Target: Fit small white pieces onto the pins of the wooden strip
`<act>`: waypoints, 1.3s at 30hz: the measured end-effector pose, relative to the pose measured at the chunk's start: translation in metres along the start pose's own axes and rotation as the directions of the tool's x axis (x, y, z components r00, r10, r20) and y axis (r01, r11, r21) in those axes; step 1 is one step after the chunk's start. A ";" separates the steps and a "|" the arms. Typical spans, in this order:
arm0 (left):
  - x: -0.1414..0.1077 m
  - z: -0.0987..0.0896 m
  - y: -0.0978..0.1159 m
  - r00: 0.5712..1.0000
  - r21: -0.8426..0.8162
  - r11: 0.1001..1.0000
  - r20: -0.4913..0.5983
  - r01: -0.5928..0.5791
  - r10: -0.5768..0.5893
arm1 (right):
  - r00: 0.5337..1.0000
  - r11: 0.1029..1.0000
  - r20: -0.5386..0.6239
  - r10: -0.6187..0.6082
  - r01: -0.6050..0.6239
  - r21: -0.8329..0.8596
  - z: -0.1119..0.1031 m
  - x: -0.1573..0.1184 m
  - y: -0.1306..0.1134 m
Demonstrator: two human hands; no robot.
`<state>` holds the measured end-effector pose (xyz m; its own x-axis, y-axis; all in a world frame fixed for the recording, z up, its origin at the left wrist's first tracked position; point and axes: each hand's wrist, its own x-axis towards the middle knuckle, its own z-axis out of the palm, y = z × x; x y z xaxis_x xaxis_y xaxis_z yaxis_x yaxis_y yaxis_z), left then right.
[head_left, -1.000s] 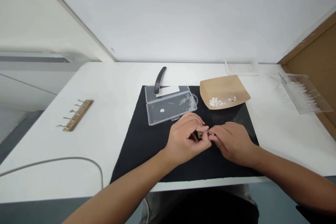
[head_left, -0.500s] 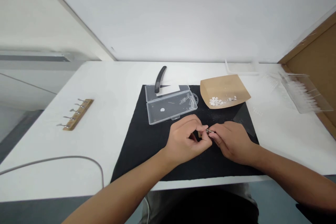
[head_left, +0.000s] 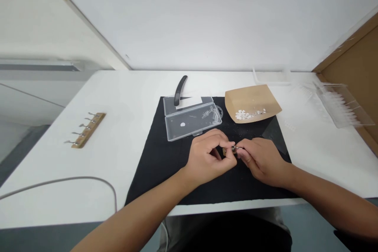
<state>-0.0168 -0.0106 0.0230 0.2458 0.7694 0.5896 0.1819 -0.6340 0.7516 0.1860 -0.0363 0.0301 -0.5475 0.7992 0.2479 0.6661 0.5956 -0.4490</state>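
Over the near part of a black cloth, the left hand and right hand meet at a small shiny metal piece, with a little tan block just beside it, partly hidden by the fingers. The right grip has thumb and forefinger pressed together on the metal piece, probably to hold so slim a thing firm; the left grip bends into a near ring with its tips at the other end, likely for steadying, though I cannot tell whether they pinch it or only touch it. The cloth lies on the white desk, its dark ground perhaps chosen so that pale bits show up. Farther off and to the left, a clear plastic case lies open, one white round dot and clear slivers inside, seemingly so the contents are within reach. A black curved file rests across a white card at its far side. To the right of the case, a brown paper tray holds loose white bits, its raised sides apparently there to contain them. Well apart at left, a wooden strip carries a row of small metal stands, spaced perhaps for separate access.
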 end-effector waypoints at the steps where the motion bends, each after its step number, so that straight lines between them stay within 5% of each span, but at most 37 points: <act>1: 0.000 0.000 0.000 1.000 -0.018 1.000 0.003 0.018 -0.018 | 1.000 0.999 0.014 0.013 -0.013 0.033 -0.001 0.000 0.000; 10: 0.002 -0.002 0.001 0.994 -0.188 0.976 0.052 0.105 -0.097 | 0.986 0.892 0.089 0.143 -0.167 0.421 -0.011 0.002 -0.004; 18: 0.001 -0.005 -0.001 0.988 -0.236 0.962 0.090 0.140 -0.122 | 0.976 0.800 0.121 0.179 -0.216 0.560 -0.014 0.001 -0.006; 32: 0.003 -0.009 -0.001 0.990 -0.352 0.931 0.133 0.098 -0.054 | 0.979 0.796 0.112 0.170 -0.204 0.570 -0.014 0.000 -0.006; 39: 0.004 -0.008 -0.001 0.992 -0.307 0.947 0.107 0.097 -0.067 | 0.996 0.938 0.026 0.090 -0.094 0.334 -0.010 0.000 0.000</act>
<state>-0.0233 -0.0068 0.0269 0.3334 0.7972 0.5033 -0.0962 -0.5023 0.8593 0.1907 -0.0357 0.0389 -0.4979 0.8475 0.1842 0.5072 0.4568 -0.7308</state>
